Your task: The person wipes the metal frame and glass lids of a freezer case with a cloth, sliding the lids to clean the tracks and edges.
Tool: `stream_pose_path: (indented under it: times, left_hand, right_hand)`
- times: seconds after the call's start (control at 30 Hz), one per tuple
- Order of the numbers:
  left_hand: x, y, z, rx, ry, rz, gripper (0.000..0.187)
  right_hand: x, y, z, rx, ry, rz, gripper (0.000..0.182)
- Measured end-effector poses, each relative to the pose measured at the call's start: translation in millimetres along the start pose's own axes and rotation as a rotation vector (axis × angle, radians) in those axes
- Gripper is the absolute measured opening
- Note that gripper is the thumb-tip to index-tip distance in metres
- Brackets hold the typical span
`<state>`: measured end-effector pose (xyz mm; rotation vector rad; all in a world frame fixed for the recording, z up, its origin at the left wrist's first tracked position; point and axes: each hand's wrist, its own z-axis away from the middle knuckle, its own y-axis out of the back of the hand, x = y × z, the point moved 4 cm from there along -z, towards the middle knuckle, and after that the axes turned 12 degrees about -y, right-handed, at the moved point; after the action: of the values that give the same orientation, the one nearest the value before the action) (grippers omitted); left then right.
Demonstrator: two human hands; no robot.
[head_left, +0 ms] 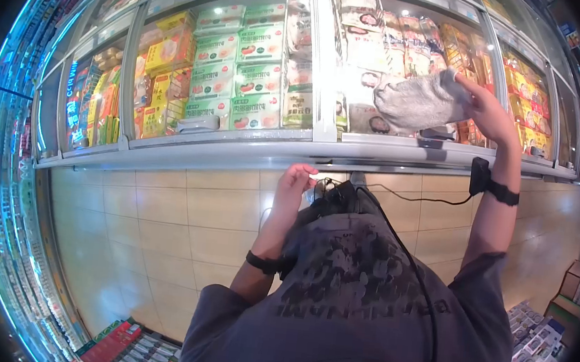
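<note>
My right hand (487, 110) is closed on one end of a grey cloth (419, 104), spread over the glass lid of a freezer chest (231, 144). A dark lid handle (438, 133) shows just below the cloth. My left hand (296, 180) hangs near my waist, just off the chest's front edge, with its fingers curled together; whatever they hold, if anything, is too small to make out. Under the glass lie green and white packets (238, 64) on the left and white packets (362, 48) beneath the cloth.
Yellow boxes (167, 47) and more packaged food fill the chest's side compartments. A pale handle (199, 125) sits on the left lid. A black cable (417, 199) runs from my waist to my right wrist. Lit shelves (10, 154) stand far left; goods (532, 351) lie lower right.
</note>
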<state>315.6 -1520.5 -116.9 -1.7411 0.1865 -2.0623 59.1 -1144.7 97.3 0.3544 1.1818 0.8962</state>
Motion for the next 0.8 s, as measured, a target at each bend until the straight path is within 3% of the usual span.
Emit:
stream_pose_path:
  times: [0.03,0.1,0.13,0.17,0.2,0.23,0.3,0.33,0.43,0.47,0.5,0.53,0.63,0.7,0.77,0.8]
  left_hand:
    - [3,1,1,0.01,-0.017,-0.005,0.013]
    - [0,8,7,-0.008,-0.031,0.025,0.015]
    - [2,7,8,-0.107,-0.011,-0.147,0.017]
    - [5,4,1,-0.21,-0.011,-0.322,0.019]
    - [6,-2,-2,-0.344,-0.082,-0.295,0.023]
    - [3,-1,-8,-0.341,-0.096,-0.298,0.023]
    - [17,-22,-4,-0.618,-0.304,-0.476,0.025]
    - [17,-29,-8,-0.68,-0.356,-0.513,0.027]
    - [25,-54,-27,-0.759,-0.224,-0.613,0.029]
    - [34,-69,-36,-0.765,-0.208,-0.628,0.03]
    - [43,-84,-48,-0.771,-0.204,-0.645,0.031]
    - [47,-98,-59,-0.759,-0.274,-0.605,0.031]
    - [81,-151,-96,-0.862,-0.371,-0.817,0.029]
    - [82,-183,-111,-0.827,-0.403,-0.838,0.027]
    - [72,-211,-128,-0.777,-0.738,-0.94,0.024]
    - [72,-229,-133,-0.769,-0.787,-0.956,0.024]
  right_hand:
    - [14,-4,-13,0.016,-0.122,0.297,0.065]
    - [30,-12,-30,0.016,-0.16,0.283,0.066]
    - [36,-12,-37,0.037,-0.176,0.272,0.067]
    - [50,-12,-48,0.094,-0.115,0.289,0.067]
    - [48,-7,-55,0.122,-0.085,0.346,0.064]
    - [49,-3,-59,0.139,-0.06,0.4,0.06]
    - [52,12,-73,0.118,-0.059,0.268,0.052]
    - [51,19,-76,0.199,0.074,0.179,0.044]
    - [53,30,-78,0.245,0.143,-0.086,0.044]
    - [66,27,-70,0.245,0.12,-0.096,0.044]
    - [74,27,-65,0.314,0.124,0.121,0.048]
    - [81,29,-61,0.378,0.131,0.34,0.052]
    - [110,26,-29,0.245,0.007,0.319,0.058]
    - [149,21,-20,0.232,-0.069,0.218,0.055]
    - [190,16,-12,0.269,-0.04,0.198,0.052]
    - [208,14,-10,0.318,-0.046,0.259,0.049]
